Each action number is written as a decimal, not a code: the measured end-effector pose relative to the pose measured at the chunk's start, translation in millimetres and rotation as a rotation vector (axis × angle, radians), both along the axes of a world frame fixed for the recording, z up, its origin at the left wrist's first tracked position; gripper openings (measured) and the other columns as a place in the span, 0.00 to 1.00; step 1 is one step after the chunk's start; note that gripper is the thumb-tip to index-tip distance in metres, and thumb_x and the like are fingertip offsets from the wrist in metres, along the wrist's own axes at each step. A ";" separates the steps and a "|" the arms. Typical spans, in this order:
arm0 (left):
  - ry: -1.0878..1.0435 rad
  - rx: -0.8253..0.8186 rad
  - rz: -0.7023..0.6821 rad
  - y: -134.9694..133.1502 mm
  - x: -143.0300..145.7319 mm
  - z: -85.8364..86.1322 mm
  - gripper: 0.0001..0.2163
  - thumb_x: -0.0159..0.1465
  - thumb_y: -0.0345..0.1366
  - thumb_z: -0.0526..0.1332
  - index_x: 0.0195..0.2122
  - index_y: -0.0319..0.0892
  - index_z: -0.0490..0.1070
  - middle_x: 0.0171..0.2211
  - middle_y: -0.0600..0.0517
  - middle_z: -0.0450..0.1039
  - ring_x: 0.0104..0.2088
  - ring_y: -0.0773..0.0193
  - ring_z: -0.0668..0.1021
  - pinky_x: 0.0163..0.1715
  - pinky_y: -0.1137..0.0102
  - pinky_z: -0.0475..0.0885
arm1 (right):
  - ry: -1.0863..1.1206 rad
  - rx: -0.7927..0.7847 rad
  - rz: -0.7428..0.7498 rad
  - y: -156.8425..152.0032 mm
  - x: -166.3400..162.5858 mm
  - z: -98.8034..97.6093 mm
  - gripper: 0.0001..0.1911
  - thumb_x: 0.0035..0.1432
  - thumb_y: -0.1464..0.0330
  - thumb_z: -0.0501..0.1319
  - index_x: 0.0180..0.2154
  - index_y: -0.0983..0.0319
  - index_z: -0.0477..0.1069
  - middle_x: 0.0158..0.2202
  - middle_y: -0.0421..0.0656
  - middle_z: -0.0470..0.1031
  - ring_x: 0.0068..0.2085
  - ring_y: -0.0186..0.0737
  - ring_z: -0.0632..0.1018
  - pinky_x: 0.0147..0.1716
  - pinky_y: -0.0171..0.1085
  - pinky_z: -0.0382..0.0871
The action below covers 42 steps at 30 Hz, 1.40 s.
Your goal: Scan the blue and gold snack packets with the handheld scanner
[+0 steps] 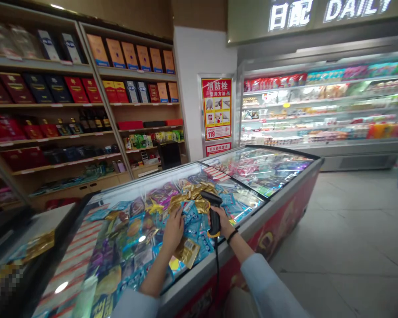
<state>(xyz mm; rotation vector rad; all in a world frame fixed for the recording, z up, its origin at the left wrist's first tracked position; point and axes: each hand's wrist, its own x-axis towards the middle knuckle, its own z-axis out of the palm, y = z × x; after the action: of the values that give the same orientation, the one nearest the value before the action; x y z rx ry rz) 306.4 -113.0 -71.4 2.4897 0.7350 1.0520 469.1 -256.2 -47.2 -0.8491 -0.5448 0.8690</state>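
Note:
My right hand [224, 221] is wrapped round the grip of a black and yellow barcode scanner [214, 221], whose cable hangs down over the freezer's front edge. The scanner's head points left over a heap of shiny packets. My left hand [174, 229] has its fingers closed at the edge of a blue packet [189, 211] with a pale label; the fingertips are partly hidden. Gold packets [199, 191] are piled just beyond both hands. Nearer me, another gold packet [187, 251] lies by my left wrist, among more blue ones.
The packets lie on the glass top of a long chest freezer [268, 203] with a red front. Shelves of boxes and bottles [86, 88] stand behind on the left. A lit refrigerated display [325, 110] is at the back right. More packets [40, 245] lie at the far left.

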 end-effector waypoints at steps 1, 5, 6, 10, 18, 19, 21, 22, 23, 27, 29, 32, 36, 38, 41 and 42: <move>0.003 -0.009 -0.009 0.5 -0.8 -0.1 0.20 0.67 0.36 0.50 0.60 0.44 0.67 0.58 0.42 0.69 0.60 0.52 0.71 0.62 0.52 0.64 | -0.003 0.006 0.005 0.1 -0.2 0.4 0.19 0.43 0.55 0.68 0.33 0.62 0.70 0.17 0.37 0.71 0.14 0.33 0.70 0.13 0.32 0.63; -0.004 -0.027 -0.005 -1.2 -1.9 3.5 0.23 0.67 0.40 0.50 0.62 0.43 0.62 0.60 0.42 0.68 0.61 0.51 0.70 0.62 0.50 0.62 | -0.009 0.010 0.012 0.8 1.2 -1.0 0.19 0.43 0.55 0.67 0.33 0.62 0.70 0.16 0.36 0.71 0.13 0.33 0.69 0.12 0.31 0.62; -0.007 -0.033 -0.003 -2.3 -1.6 4.5 0.23 0.67 0.40 0.50 0.62 0.42 0.62 0.59 0.42 0.68 0.61 0.51 0.70 0.62 0.50 0.62 | -0.009 0.003 0.010 1.2 1.7 -1.7 0.19 0.43 0.55 0.67 0.33 0.62 0.70 0.16 0.36 0.71 0.14 0.33 0.69 0.12 0.31 0.62; -0.026 -0.069 0.000 -3.1 -1.2 11.3 0.22 0.66 0.40 0.50 0.60 0.39 0.63 0.58 0.39 0.69 0.60 0.51 0.71 0.61 0.51 0.63 | -0.025 0.010 0.001 1.5 2.3 -1.6 0.20 0.42 0.54 0.67 0.32 0.62 0.70 0.16 0.36 0.71 0.14 0.32 0.69 0.13 0.31 0.62; -0.114 -0.044 0.067 29.9 -39.1 61.5 0.16 0.61 0.41 0.54 0.46 0.42 0.72 0.53 0.42 0.73 0.58 0.51 0.72 0.60 0.53 0.65 | -0.056 0.049 -0.036 -7.8 -9.9 20.8 0.19 0.44 0.54 0.66 0.33 0.61 0.70 0.17 0.36 0.70 0.15 0.33 0.69 0.13 0.32 0.61; -0.104 -0.028 0.060 33.5 -50.5 71.5 0.15 0.61 0.41 0.54 0.44 0.42 0.73 0.53 0.43 0.74 0.58 0.52 0.72 0.60 0.53 0.64 | -0.069 0.047 -0.019 -7.5 -14.6 25.2 0.19 0.44 0.54 0.66 0.33 0.61 0.70 0.17 0.36 0.70 0.15 0.33 0.69 0.13 0.32 0.61; -0.073 -0.008 0.050 38.0 -77.0 92.3 0.13 0.61 0.40 0.55 0.42 0.43 0.74 0.51 0.44 0.75 0.56 0.54 0.73 0.60 0.55 0.65 | -0.099 0.046 0.032 -3.4 -27.7 34.5 0.18 0.45 0.54 0.66 0.33 0.60 0.71 0.17 0.36 0.70 0.15 0.33 0.68 0.14 0.32 0.62; -0.055 -0.008 0.056 39.3 -91.4 102.3 0.13 0.61 0.40 0.55 0.41 0.43 0.75 0.50 0.45 0.76 0.55 0.54 0.75 0.59 0.56 0.66 | -0.119 0.050 0.070 0.6 -36.1 38.8 0.18 0.45 0.54 0.66 0.33 0.60 0.71 0.17 0.36 0.70 0.15 0.33 0.68 0.14 0.33 0.61; -0.035 -0.019 0.069 40.3 -106.2 111.6 0.13 0.61 0.40 0.55 0.41 0.43 0.75 0.49 0.46 0.77 0.53 0.55 0.76 0.58 0.57 0.67 | -0.135 0.063 0.109 5.8 -45.9 42.6 0.18 0.45 0.54 0.66 0.33 0.60 0.71 0.17 0.35 0.70 0.15 0.33 0.68 0.13 0.33 0.61; 0.081 -0.119 0.154 47.6 -168.9 136.4 0.12 0.59 0.42 0.59 0.40 0.43 0.76 0.44 0.47 0.79 0.46 0.56 0.79 0.50 0.64 0.73 | -0.165 0.069 0.281 36.8 -94.2 49.5 0.16 0.46 0.56 0.66 0.31 0.60 0.69 0.17 0.36 0.70 0.15 0.34 0.68 0.13 0.33 0.61; 0.151 -0.186 0.187 53.7 -203.4 140.1 0.13 0.58 0.42 0.61 0.40 0.43 0.77 0.43 0.49 0.80 0.44 0.57 0.80 0.47 0.67 0.73 | -0.181 0.051 0.352 55.3 -120.6 48.5 0.15 0.46 0.56 0.65 0.30 0.60 0.68 0.17 0.36 0.70 0.14 0.34 0.69 0.13 0.33 0.61; 0.275 -0.285 0.253 62.9 -257.8 136.1 0.14 0.54 0.43 0.64 0.39 0.44 0.78 0.41 0.50 0.81 0.42 0.56 0.80 0.42 0.68 0.74 | -0.202 0.030 0.472 84.5 -157.8 45.0 0.14 0.47 0.57 0.65 0.30 0.60 0.68 0.17 0.36 0.71 0.15 0.34 0.69 0.13 0.33 0.62; 0.552 -0.427 0.266 68.0 -322.4 118.6 0.14 0.42 0.38 0.70 0.32 0.44 0.77 0.36 0.51 0.81 0.37 0.56 0.80 0.36 0.69 0.73 | -0.238 -0.010 0.656 120.1 -199.1 36.4 0.15 0.47 0.57 0.65 0.31 0.60 0.68 0.17 0.37 0.72 0.14 0.34 0.70 0.13 0.33 0.63; 0.690 -0.468 0.285 65.7 -345.8 106.7 0.15 0.35 0.34 0.72 0.27 0.45 0.76 0.31 0.52 0.80 0.33 0.56 0.79 0.34 0.70 0.72 | -0.245 -0.046 0.734 131.7 -214.4 30.5 0.16 0.45 0.57 0.66 0.31 0.61 0.69 0.17 0.38 0.73 0.14 0.35 0.70 0.12 0.33 0.64; 0.735 -0.443 0.374 60.0 -367.2 87.7 0.16 0.31 0.36 0.73 0.23 0.46 0.73 0.24 0.55 0.75 0.28 0.58 0.76 0.29 0.70 0.70 | -0.224 -0.078 0.783 139.4 -227.5 21.7 0.17 0.44 0.56 0.67 0.31 0.61 0.69 0.16 0.38 0.73 0.13 0.35 0.69 0.11 0.33 0.63; 0.706 -0.417 0.397 59.1 -370.9 81.9 0.16 0.31 0.38 0.73 0.22 0.46 0.72 0.22 0.55 0.73 0.27 0.58 0.75 0.28 0.70 0.69 | -0.214 -0.075 0.783 140.3 -229.2 19.1 0.17 0.45 0.56 0.66 0.32 0.61 0.69 0.16 0.38 0.73 0.13 0.35 0.69 0.11 0.33 0.63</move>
<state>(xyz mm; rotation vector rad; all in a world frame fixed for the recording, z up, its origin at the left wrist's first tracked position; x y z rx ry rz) -64.5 -53.9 10.5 2.3567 1.5136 0.0406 239.9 -115.9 -28.1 -0.8033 -1.0732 1.5242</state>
